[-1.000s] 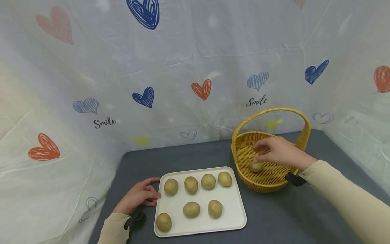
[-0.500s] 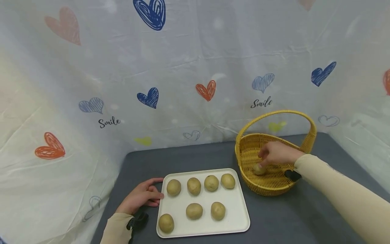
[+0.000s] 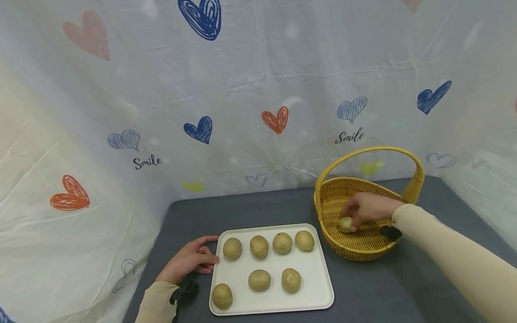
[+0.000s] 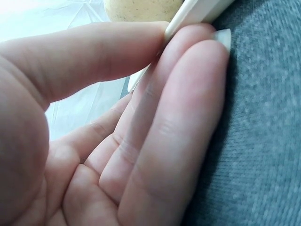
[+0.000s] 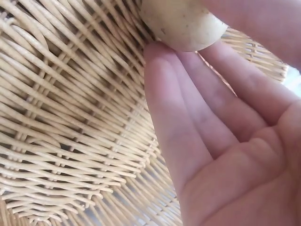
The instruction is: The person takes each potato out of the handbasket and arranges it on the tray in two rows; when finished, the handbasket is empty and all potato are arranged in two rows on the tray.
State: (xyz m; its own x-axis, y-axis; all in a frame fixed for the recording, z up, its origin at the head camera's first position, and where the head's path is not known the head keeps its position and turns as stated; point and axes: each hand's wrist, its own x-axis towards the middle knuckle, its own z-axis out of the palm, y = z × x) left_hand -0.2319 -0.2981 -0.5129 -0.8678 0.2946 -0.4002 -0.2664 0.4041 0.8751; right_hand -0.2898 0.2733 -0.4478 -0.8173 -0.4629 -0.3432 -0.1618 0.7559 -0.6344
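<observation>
Inside the yellow wicker basket (image 3: 329,211), my right hand (image 3: 373,207) holds a potato (image 3: 344,224) between thumb and fingers. The right wrist view has the potato (image 5: 183,23) at the top, against the fingertips, with the woven basket bottom (image 5: 70,108) beside it. My left hand (image 3: 187,260) is at the left edge of a white tray (image 3: 311,296). In the left wrist view, the thumb lies on the tray's rim (image 4: 188,18) and the fingers are curled against its underside, pinching it. Several potatoes (image 3: 259,281) rest on the tray, in a back row and a looser front row.
Dark grey cloth (image 3: 242,208) covers the table. The basket's tall arched handle (image 3: 379,149) rises over its opening, left of the right forearm. A pale curtain (image 3: 226,80) printed with hearts hangs behind and at the sides.
My right hand has come down from over the potato in the basket and now grips it. The left hand keeps its place on the tray. The whole head view has shifted slightly.
</observation>
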